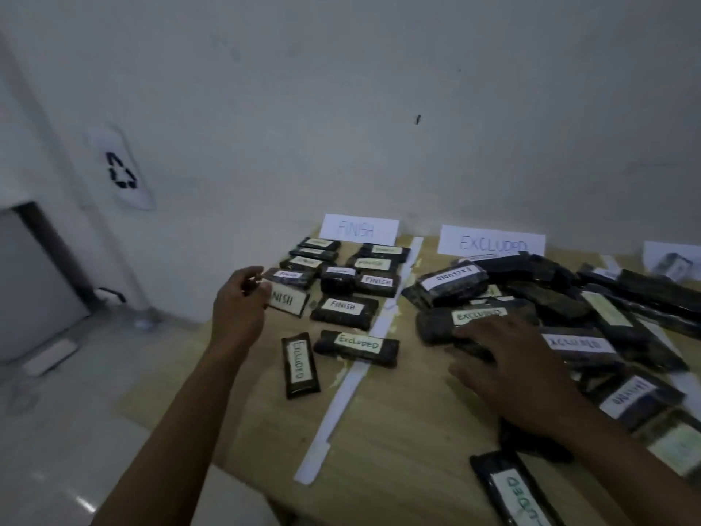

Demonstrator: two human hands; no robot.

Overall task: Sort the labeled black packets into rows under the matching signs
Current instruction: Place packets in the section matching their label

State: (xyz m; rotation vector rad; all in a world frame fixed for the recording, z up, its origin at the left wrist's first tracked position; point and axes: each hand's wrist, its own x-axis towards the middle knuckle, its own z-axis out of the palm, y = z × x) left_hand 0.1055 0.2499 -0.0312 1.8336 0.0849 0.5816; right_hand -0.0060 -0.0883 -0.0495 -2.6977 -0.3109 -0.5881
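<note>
Two bare forearms enter from six o'clock, each ending in a bare hand. The left hand [239, 301] shows no ring, watch or glove, and no sleeve reaches its wrist. The right hand [519, 373] is likewise unadorned: no bracelet, no sleeve, forearm uncovered down to the frame's edge.

Wooden worktop [398, 430], light grain, set against a white wall. White paper strip [352, 377] runs front to back, splitting it into columns; a second strip [610, 264] far right, mostly covered. Signs at the back edge: FINISH sign [359, 228], EXCLUDED sign [492, 242], a third sign [671, 258] unreadable, probably cut by the frame. Left column: FINISH packets [345, 307] in two rough rows, plus two Excluded packets [358, 345] nearer the front. Middle column: loose pile of packets [550, 298], overlapping, several labelled EXCLUDED. One more packet [510, 491] at the front edge.
</note>
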